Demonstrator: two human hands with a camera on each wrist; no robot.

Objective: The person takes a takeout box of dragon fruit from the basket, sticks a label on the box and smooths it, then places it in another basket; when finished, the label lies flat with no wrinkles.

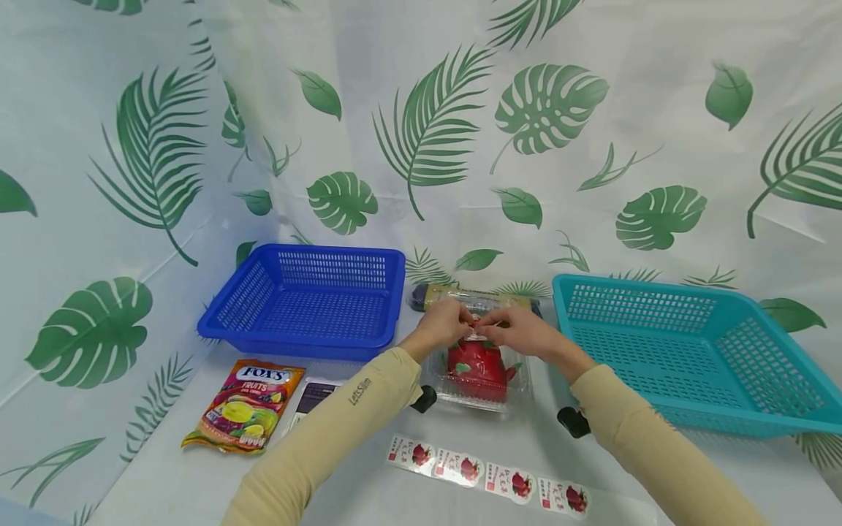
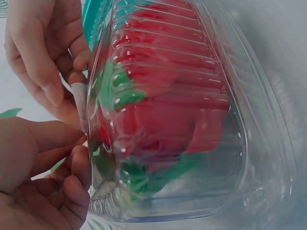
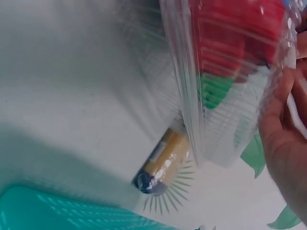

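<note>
A clear plastic clamshell box [image 1: 520,383] stands on the table with red, green-tipped dragon fruit [image 2: 158,100] inside. At its far upper side both hands meet over a small white sticker [image 2: 79,103]. My left hand [image 1: 444,321] pinches the sticker's lower end in the left wrist view, fingertips close against the box wall. My right hand [image 1: 522,332] pinches the other end between thumb and finger. In the right wrist view the right hand [image 3: 280,120] is beside the box wall, partly cut off by the frame edge.
Near the front lies a strip of dragon fruit stickers [image 1: 460,467]. A blue basket [image 1: 296,340] stands left, a teal basket [image 1: 691,416] right. A Fox's candy bag [image 1: 243,409] and a dark-and-white packet [image 1: 312,398] lie left. Behind the box lies a long yellow-labelled package [image 1: 434,294].
</note>
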